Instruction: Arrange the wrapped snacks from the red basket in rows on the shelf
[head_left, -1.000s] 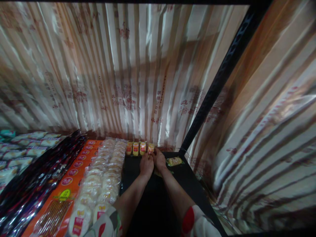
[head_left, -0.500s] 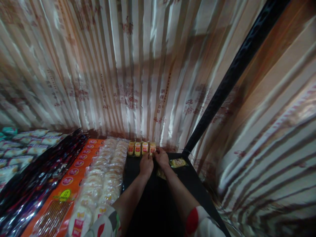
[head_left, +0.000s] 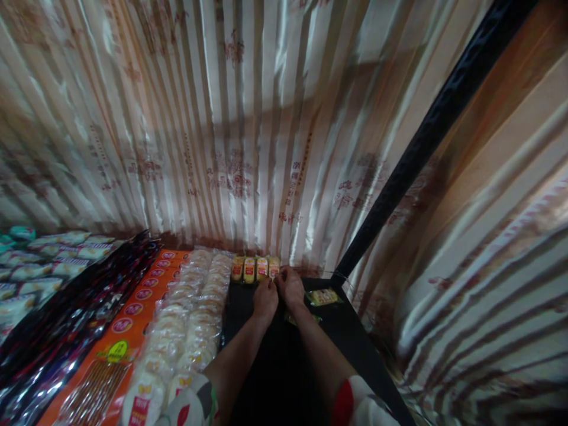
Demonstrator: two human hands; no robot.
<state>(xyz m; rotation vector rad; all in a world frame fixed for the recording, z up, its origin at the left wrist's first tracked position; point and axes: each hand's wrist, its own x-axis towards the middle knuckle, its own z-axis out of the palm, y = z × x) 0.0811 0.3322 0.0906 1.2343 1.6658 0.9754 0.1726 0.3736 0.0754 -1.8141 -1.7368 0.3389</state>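
Side by side at the back of the black shelf [head_left: 261, 373] stands a short row of small yellow snack packets with red labels [head_left: 249, 269]. Both my hands are at its right end, on the rightmost packet [head_left: 274, 266]. My left hand [head_left: 266, 299] has its fingers bent together at that packet's lower edge. My right hand [head_left: 290, 287] pinches the packet's right side, and its fingertips are partly hidden. One loose yellow packet [head_left: 324, 296] lies right of my right hand. Another packet [head_left: 316, 318] is mostly covered by my right forearm.
Left of the row lie clear-wrapped round white cakes [head_left: 195, 319] in two columns. Farther left are orange snack packs [head_left: 133, 307], dark glossy packs [head_left: 75, 319] and white packets [head_left: 44, 269]. A black post [head_left: 399, 177] rises at the right corner, before a printed plastic sheet [head_left: 248, 118].
My hands stay at the rightmost packet, with my left hand slightly lower. The view has shifted a little, and more of the packet beneath my right forearm shows.
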